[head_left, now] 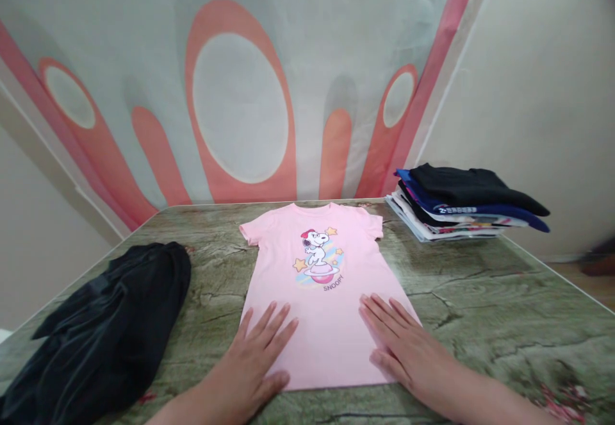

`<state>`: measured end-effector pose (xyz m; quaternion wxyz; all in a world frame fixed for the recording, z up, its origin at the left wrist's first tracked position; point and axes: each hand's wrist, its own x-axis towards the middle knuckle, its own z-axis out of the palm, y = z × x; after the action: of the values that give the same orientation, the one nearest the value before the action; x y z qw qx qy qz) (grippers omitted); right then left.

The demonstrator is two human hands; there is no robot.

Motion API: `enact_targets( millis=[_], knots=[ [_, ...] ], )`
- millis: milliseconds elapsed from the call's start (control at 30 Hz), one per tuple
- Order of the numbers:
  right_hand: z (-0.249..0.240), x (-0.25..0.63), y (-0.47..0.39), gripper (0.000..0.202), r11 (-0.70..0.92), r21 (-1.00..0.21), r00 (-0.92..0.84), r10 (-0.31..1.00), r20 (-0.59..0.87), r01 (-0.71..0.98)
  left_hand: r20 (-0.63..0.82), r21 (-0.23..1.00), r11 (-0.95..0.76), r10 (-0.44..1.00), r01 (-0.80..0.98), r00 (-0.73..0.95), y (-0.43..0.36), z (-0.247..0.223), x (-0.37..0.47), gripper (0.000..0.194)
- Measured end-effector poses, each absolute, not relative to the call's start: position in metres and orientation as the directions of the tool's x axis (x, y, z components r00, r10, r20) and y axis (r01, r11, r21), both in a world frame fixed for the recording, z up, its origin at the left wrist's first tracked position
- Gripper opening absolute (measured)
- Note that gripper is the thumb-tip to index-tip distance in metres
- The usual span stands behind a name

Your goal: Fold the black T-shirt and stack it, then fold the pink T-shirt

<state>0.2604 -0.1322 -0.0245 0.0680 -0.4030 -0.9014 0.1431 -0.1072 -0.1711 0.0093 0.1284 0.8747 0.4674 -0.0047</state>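
A pink T-shirt (327, 329) with a cartoon dog print lies flat, front side up, its collar toward the far edge of the table. On its lower left part rests my left hand (254, 354), palm down with the fingers spread. My right hand (408, 341) lies flat on the lower right part, fingers stretched out and fairly near each other, the thumb apart. Neither hand grips the cloth. The shirt's bottom hem shows between the two hands.
Dark crumpled clothing (106, 322) lies at the left on the wood-patterned table (211, 284). A stack of folded clothes (466, 200), black on top, stands at the back right. Behind the table hangs a patterned backdrop (307, 79).
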Motion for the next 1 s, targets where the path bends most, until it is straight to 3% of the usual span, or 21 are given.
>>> enact_targets(
  millis=[67,133,167,233,333,533,633,833,1000],
  knots=[
    [-0.012,0.268,-0.127,0.065,0.637,-0.334,-0.689,0.723,-0.053,0.694,-0.191,0.366,-0.521,0.769,0.771,0.61,-0.169,0.031,-0.115,0.059],
    [0.003,0.264,-0.111,0.058,0.648,-0.358,-0.718,0.688,-0.102,0.672,-0.242,0.496,-0.467,0.736,0.732,0.633,-0.15,0.05,-0.113,0.042],
    [0.009,0.256,-0.099,0.051,0.652,-0.362,-0.724,0.682,-0.102,0.666,-0.236,0.516,-0.43,0.76,0.741,0.605,-0.135,0.055,-0.108,0.04],
    [0.017,0.232,-0.071,0.045,0.638,-0.323,-0.68,0.733,-0.022,0.699,-0.103,0.46,-0.375,0.878,0.805,0.468,-0.098,0.055,-0.088,0.043],
    [0.009,0.183,-0.034,0.053,0.613,-0.264,-0.6,0.788,0.138,0.744,0.073,0.347,-0.337,0.94,0.875,0.333,-0.046,0.027,-0.047,0.045],
    [-0.035,0.156,-0.002,0.055,0.614,-0.252,-0.591,0.789,0.169,0.748,0.196,0.037,-0.394,0.904,0.919,0.38,-0.025,-0.04,-0.024,0.048],
    [-0.045,0.183,0.006,0.062,0.538,-0.238,-0.519,0.843,0.139,0.809,0.174,0.005,-0.388,0.908,0.922,0.381,-0.027,-0.044,-0.049,0.052],
    [-0.055,0.217,0.026,0.063,0.398,-0.2,-0.37,0.914,0.166,0.895,0.189,-0.044,-0.102,0.976,0.994,0.108,-0.008,-0.048,-0.093,0.065],
    [-0.057,0.215,0.025,0.055,0.408,-0.192,-0.361,0.902,0.238,0.893,0.293,-0.098,-0.035,0.954,0.995,0.063,-0.01,-0.045,-0.09,0.054]
  ],
)
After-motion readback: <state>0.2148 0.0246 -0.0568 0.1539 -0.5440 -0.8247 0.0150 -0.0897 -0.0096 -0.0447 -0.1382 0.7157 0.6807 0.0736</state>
